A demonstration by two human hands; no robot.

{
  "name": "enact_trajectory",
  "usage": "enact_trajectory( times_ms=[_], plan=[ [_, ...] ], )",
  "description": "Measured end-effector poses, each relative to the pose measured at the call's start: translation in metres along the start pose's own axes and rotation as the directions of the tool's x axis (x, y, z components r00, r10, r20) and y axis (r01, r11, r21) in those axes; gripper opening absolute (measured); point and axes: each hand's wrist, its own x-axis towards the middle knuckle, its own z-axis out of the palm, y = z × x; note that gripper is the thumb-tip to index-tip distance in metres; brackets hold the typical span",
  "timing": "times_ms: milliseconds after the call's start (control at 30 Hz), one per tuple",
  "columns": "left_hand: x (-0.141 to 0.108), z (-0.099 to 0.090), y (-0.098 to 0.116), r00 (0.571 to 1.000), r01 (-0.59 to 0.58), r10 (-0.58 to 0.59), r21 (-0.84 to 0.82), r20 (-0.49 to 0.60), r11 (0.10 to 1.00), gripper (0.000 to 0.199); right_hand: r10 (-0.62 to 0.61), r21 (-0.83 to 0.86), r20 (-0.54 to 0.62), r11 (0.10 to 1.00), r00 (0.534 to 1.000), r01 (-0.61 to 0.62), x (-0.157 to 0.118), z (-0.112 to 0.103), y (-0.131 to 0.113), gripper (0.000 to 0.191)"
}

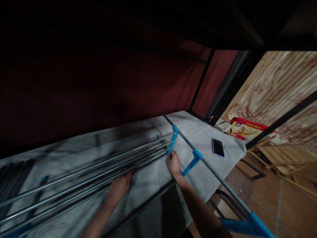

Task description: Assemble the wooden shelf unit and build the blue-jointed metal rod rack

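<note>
Blue plastic bracket joins slim, round metal tubes.

Tubes, 8 o'clock: smooth metal, glossy streaks along them. Pole, 4 o'clock: metal, duller sheen. End bar, toward 5, and clip, 4: smooth plastic. Cloth beneath: matt, rough, fuzzy to my eye. Phone, 4: glossy, glass-like face. Slats, past 3: wood, matt. Box, 3: printed card, apparently.
</note>
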Motion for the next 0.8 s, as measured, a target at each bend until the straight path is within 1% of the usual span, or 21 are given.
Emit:
enact_trajectory(
  times_ms=[67,133,200,233,300,333,367,400,433,467,500,533,567,600,633,667,700,733,767,800],
  plan=[
    [-0.005,-0.002,0.005,0.998,-0.034,0.034,-0.001,-0.055,0.999,0.039,0.000,0.012,0.006,1.000,1.000,0.000,0.001,-0.002,-0.001,0.031],
    [-0.017,-0.003,0.010,0.984,-0.074,0.078,0.035,-0.162,0.997,0.040,0.003,0.027,-0.003,1.000,1.000,-0.003,-0.003,-0.005,-0.002,0.037],
    [-0.036,-0.006,0.015,0.956,-0.113,0.132,0.087,-0.261,0.990,0.042,-0.008,0.027,-0.049,1.000,0.999,0.009,-0.013,-0.010,-0.005,0.045],
    [-0.049,-0.009,0.017,0.941,-0.142,0.168,0.109,-0.293,0.984,0.043,-0.027,0.019,-0.079,0.999,0.997,0.028,-0.022,-0.013,-0.008,0.046],
    [-0.076,-0.020,0.022,0.918,-0.201,0.233,0.131,-0.320,0.971,0.044,-0.115,-0.006,-0.106,0.993,0.988,0.115,-0.043,-0.020,-0.020,0.042],
    [-0.088,-0.029,0.025,0.910,-0.217,0.248,0.127,-0.332,0.968,0.044,-0.179,-0.007,-0.087,0.984,0.980,0.179,-0.054,-0.025,-0.029,0.038],
    [-0.100,-0.039,0.027,0.903,-0.211,0.237,0.112,-0.357,0.971,0.044,-0.256,0.011,-0.037,0.966,0.966,0.257,-0.064,-0.030,-0.040,0.035],
    [-0.110,-0.052,0.029,0.893,-0.182,0.201,0.086,-0.404,0.980,0.042,-0.339,0.052,0.015,0.940,0.941,0.338,-0.073,-0.035,-0.053,0.034],
    [-0.118,-0.065,0.029,0.869,-0.128,0.135,0.047,-0.477,0.991,0.037,-0.420,0.096,0.054,0.905,0.906,0.414,-0.079,-0.040,-0.068,0.034],
    [-0.124,-0.079,0.028,0.824,-0.051,0.038,-0.008,-0.565,0.999,0.032,-0.492,0.134,0.066,0.867,0.868,0.481,-0.083,-0.044,-0.085,0.034],
    [-0.129,-0.093,0.025,0.749,0.038,-0.081,-0.079,-0.657,0.996,0.027,-0.552,0.156,0.062,0.828,0.831,0.539,-0.084,-0.047,-0.103,0.035],
    [-0.134,-0.106,0.019,0.648,0.131,-0.210,-0.165,-0.732,0.978,0.025,-0.608,0.164,0.049,0.787,0.792,0.595,-0.083,-0.049,-0.120,0.035],
    [-0.138,-0.118,0.011,0.522,0.216,-0.339,-0.263,-0.782,0.940,0.024,-0.658,0.159,0.033,0.746,0.752,0.646,-0.080,-0.050,-0.138,0.036],
    [-0.143,-0.127,0.001,0.381,0.289,-0.456,-0.365,-0.804,0.885,0.026,-0.701,0.145,0.022,0.708,0.713,0.692,-0.076,-0.049,-0.154,0.037],
    [-0.147,-0.134,-0.012,0.243,0.341,-0.553,-0.464,-0.797,0.818,0.028,-0.738,0.127,0.018,0.671,0.675,0.731,-0.071,-0.047,-0.170,0.038],
    [-0.152,-0.140,-0.025,0.107,0.368,-0.623,-0.551,-0.775,0.749,0.030,-0.768,0.108,0.022,0.638,0.640,0.763,-0.065,-0.044,-0.184,0.040],
    [-0.156,-0.143,-0.040,0.005,0.377,-0.667,-0.616,-0.745,0.692,0.034,-0.793,0.090,0.036,0.609,0.609,0.788,-0.060,-0.040,-0.196,0.041],
    [-0.160,-0.146,-0.054,-0.057,0.376,-0.693,-0.658,-0.719,0.652,0.038,-0.811,0.073,0.057,0.585,0.582,0.808,-0.055,-0.035,-0.207,0.042],
    [-0.162,-0.147,-0.068,-0.083,0.378,-0.703,-0.675,-0.706,0.633,0.043,-0.825,0.060,0.086,0.563,0.558,0.824,-0.051,-0.029,-0.218,0.043],
    [-0.163,-0.149,-0.080,-0.057,0.389,-0.703,-0.664,-0.709,0.638,0.047,-0.836,0.050,0.128,0.543,0.534,0.838,-0.048,-0.023,-0.227,0.043]
  ],
)
